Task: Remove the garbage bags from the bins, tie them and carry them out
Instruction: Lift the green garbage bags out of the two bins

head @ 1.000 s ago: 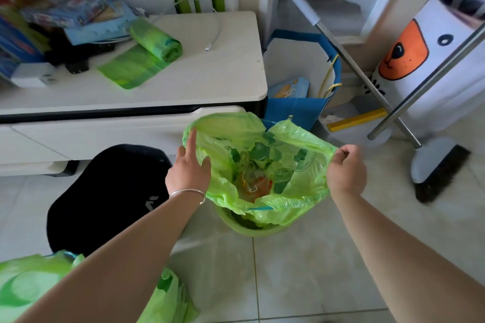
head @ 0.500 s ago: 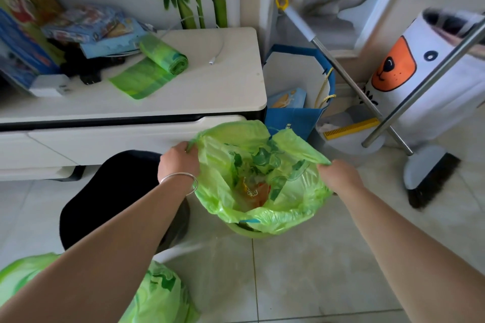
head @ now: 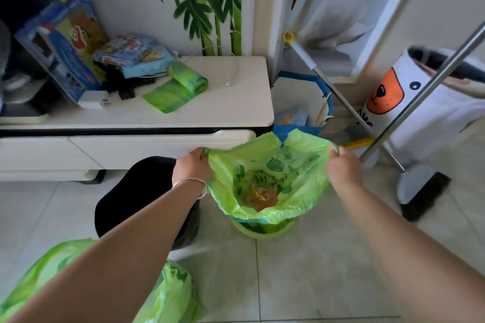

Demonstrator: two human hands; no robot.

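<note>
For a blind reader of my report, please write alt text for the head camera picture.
Seen from above, a person's left hand and right hand grip opposite edges of a green garbage bag, stretched open over a small green bin on a tiled floor. Another green bag lies nearer; a roll of bags sits on a white cabinet.

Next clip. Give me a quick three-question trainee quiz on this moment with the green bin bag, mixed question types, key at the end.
1. True or false: both the left hand and the right hand grip the rim of the translucent green plastic garbage bag.
2. Where does the partly unrolled roll of green bags lie? A) on the white cabinet top B) on the tiled floor C) inside the small round green bin
3. Fill in: the bag's mouth is ___ (tied/open).

Key: 1 true; 2 A; 3 open.
</note>
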